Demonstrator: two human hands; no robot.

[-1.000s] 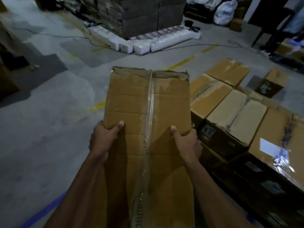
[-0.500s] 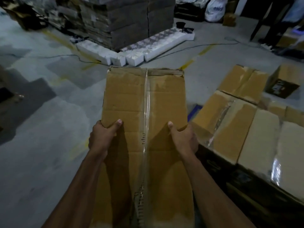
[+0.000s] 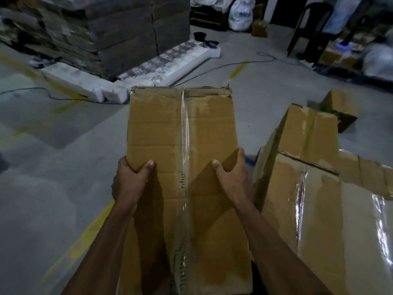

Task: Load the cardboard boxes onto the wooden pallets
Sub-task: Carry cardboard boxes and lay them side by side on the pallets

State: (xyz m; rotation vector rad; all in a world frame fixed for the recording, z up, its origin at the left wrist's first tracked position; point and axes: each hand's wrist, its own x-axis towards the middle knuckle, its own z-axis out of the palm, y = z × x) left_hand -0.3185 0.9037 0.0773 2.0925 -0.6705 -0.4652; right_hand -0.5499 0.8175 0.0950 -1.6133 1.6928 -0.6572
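Box carried in both hands

Left hand and right hand clasp the taped cardboard box by its sides — stacked boxes at three o'clock.

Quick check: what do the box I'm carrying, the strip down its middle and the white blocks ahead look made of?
Carried box: brown corrugated cardboard, matte, with frayed edges and crease lines. Strip: clear glossy plastic tape, judging by its glare. White blocks: probably expanded foam, given the chalky moulded look, though the blur leaves it open.

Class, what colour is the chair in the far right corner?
Black; the chair shows in the head view.
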